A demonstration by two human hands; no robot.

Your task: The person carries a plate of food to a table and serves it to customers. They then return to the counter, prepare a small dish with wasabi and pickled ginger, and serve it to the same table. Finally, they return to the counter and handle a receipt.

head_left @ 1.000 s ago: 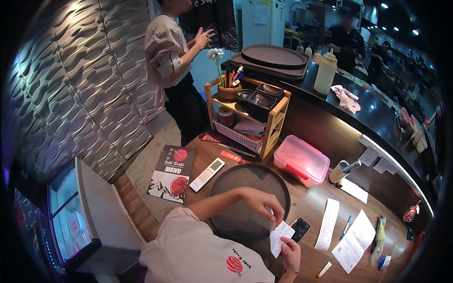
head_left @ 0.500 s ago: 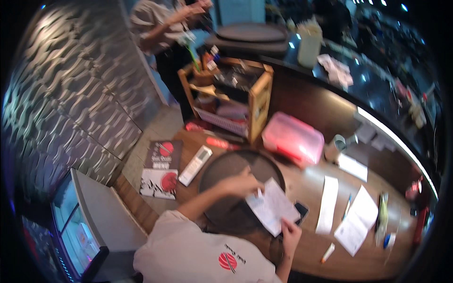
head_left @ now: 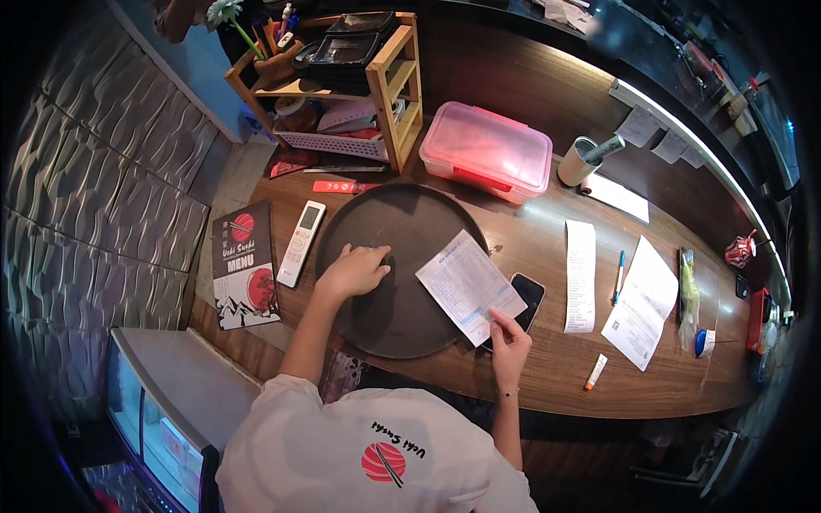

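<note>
My right hand (head_left: 510, 346) pinches a handwritten paper slip (head_left: 470, 286) at its lower right corner, between thumb and fingers. The slip lies tilted over the right side of a round dark tray (head_left: 402, 205) and partly covers a black phone (head_left: 528, 299). Over the tray's left half is my left hand (head_left: 355, 272), with nothing visible in it. Its fingers are apart and partly bent, fingertips at or close to the tray surface; contact is hard to tell. A white remote control (head_left: 301, 244) lies left of the tray, beside a dark menu (head_left: 245, 265).
Behind the tray stand a wooden rack (head_left: 398, 94) and a pink-lidded plastic box (head_left: 487, 150). A cup (head_left: 580, 161), a long receipt (head_left: 580, 278), a folded sheet (head_left: 641, 303), a blue pen (head_left: 619, 275) and an orange-tipped white tube (head_left: 596, 373) are on the right.
My left hand has come away from the paper slip and moved left over the tray. The right hand still holds the slip. The whole view has shifted, and the rack appears farther left.
</note>
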